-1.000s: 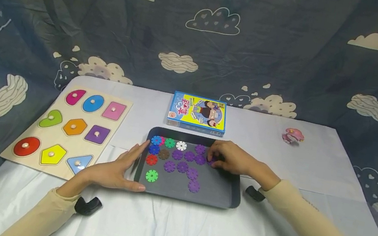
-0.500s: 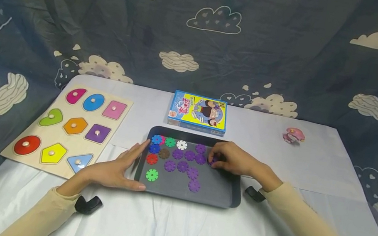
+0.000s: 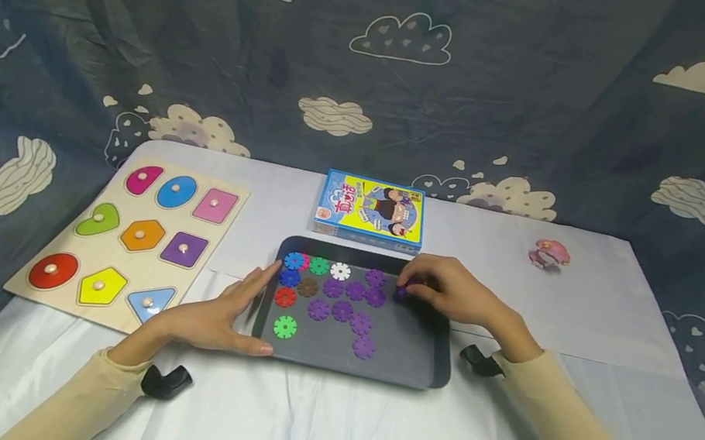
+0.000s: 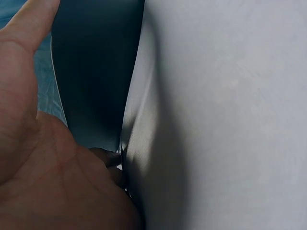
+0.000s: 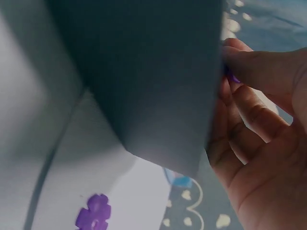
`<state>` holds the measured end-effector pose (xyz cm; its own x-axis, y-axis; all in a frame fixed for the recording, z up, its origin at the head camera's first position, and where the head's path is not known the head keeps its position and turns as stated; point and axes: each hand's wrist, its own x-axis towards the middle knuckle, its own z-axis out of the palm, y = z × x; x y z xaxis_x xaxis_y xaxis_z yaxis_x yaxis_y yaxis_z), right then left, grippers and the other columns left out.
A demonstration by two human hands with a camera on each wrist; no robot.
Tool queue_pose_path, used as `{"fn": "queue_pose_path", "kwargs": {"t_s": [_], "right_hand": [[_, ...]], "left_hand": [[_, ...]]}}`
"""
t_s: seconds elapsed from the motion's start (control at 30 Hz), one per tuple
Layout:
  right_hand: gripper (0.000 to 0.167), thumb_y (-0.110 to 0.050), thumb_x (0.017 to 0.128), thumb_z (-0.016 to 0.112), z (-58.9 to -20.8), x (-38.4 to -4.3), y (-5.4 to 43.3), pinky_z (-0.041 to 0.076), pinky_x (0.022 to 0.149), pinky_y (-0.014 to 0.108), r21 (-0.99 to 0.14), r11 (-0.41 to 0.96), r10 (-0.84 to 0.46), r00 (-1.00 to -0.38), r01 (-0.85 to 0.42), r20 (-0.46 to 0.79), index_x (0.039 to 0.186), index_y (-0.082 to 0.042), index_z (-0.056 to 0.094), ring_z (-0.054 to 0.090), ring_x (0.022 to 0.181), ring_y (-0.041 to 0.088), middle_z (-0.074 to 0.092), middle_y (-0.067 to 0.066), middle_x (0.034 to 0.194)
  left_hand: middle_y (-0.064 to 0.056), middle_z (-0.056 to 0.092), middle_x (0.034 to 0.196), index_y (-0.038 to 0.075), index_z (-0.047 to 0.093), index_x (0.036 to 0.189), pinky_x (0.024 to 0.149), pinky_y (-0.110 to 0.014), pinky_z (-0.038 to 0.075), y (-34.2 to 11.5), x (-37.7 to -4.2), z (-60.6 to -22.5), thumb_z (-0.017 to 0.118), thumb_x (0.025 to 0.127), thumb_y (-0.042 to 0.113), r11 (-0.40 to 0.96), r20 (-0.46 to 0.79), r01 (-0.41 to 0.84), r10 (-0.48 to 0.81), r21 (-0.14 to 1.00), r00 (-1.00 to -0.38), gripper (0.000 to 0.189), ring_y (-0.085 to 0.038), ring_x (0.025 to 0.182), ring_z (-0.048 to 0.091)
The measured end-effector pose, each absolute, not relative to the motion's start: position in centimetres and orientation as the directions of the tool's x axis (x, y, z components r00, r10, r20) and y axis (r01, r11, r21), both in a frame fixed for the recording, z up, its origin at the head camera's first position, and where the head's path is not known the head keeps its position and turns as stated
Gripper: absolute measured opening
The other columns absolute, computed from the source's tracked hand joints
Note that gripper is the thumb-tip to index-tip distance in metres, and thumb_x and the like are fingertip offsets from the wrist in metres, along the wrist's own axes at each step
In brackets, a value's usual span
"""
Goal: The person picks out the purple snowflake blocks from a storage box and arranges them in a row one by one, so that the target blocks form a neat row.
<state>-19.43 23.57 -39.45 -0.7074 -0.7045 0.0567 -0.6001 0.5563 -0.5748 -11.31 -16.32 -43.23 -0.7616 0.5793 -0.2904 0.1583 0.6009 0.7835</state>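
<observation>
A dark grey tray point(image 3: 406, 355) holds several notched plastic discs, most of them purple point(image 3: 342, 311). Along its left side are a green disc point(image 3: 285, 327), a red disc point(image 3: 285, 297) and a brown disc point(image 3: 308, 287), with a white disc point(image 3: 340, 271) near the back. My left hand point(image 3: 214, 321) rests against the tray's left side, fingers straight and thumb at the front corner. Over the right back part of the tray, my right hand point(image 3: 453, 293) pinches a purple notched disc point(image 5: 231, 75) between thumb and fingers, which mostly cover it.
A wooden shape puzzle board point(image 3: 157, 264) lies left of the tray. Behind the tray is a blue and yellow box point(image 3: 371, 211); a small pink toy point(image 3: 549, 254) stands at the back right. A cloud-patterned cloth point(image 3: 486, 102) hangs behind the table.
My right hand has lifted slightly and shifted a little right and back with the purple disc. My left hand stays against the tray's side.
</observation>
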Motion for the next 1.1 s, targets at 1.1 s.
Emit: {"fn": "queue_pose_path", "kwargs": {"t_s": [1.1], "right_hand": [[0.018, 0.001, 0.095, 0.065, -39.7, -17.7, 32.8, 0.051, 0.085, 0.012, -0.578, 0.684, -0.479, -0.872, -0.445, 0.105, 0.108, -0.009, 0.072, 0.067, 0.093, 0.018, 0.072, 0.004, 0.106]], "left_hand": [[-0.009, -0.009, 0.170, 0.039, -0.012, 0.159, 0.117, -0.072, 0.009, -16.2, -11.4, -43.1, 0.079, 0.080, 0.054, 0.616, -0.300, 0.157, 0.571, 0.772, -0.764, 0.122, -0.036, 0.155, -0.011]]}}
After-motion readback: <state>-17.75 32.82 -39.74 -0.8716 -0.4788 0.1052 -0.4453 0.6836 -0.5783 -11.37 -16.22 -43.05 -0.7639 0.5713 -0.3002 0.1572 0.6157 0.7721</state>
